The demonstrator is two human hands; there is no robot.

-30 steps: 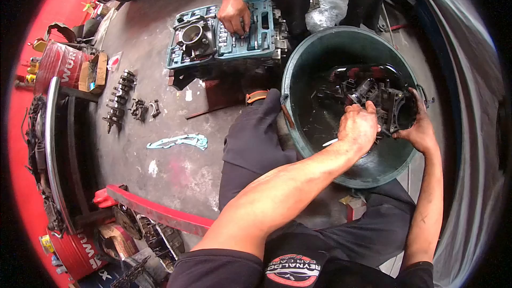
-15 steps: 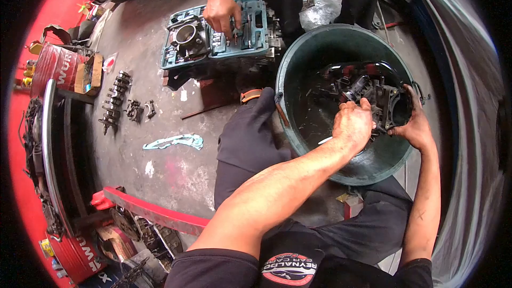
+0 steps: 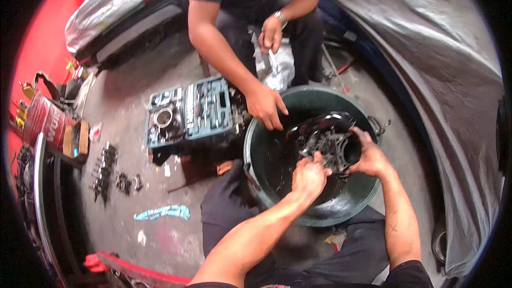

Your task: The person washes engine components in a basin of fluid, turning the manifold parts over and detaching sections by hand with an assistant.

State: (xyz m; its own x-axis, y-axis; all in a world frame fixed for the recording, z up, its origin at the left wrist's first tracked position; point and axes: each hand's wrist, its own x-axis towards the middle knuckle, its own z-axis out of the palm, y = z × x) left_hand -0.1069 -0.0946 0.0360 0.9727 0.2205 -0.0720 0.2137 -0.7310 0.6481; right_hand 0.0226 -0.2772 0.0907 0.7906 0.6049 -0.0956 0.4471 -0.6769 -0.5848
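A dark engine part [image 3: 332, 146] with a large round opening is held over the green tub [image 3: 255, 186], near its right side. My right hand [image 3: 372, 156] grips the part's right edge, thumb below and fingers above the opening. My left hand [image 3: 309, 178] is closed in a fist against the part's near left side; what is inside the fist is hidden. Behind the engine part, a glossy black rounded piece [image 3: 314, 127] shows in the tub. Dark liquid [image 3: 274, 168] lies at the tub's bottom.
A co-worker's hand [image 3: 266, 108] reaches over the tub's far left rim; their other hand [image 3: 271, 36] holds a slim metal tool. A teal tool case [image 3: 208, 128] sits left of the tub. A crankshaft [image 3: 104, 170] and a blue cloth [image 3: 161, 213] lie on the floor.
My view has tilted up, showing more of the co-worker. Their hand has moved from the tool case to the tub's rim. Both my hands stay at the engine part.
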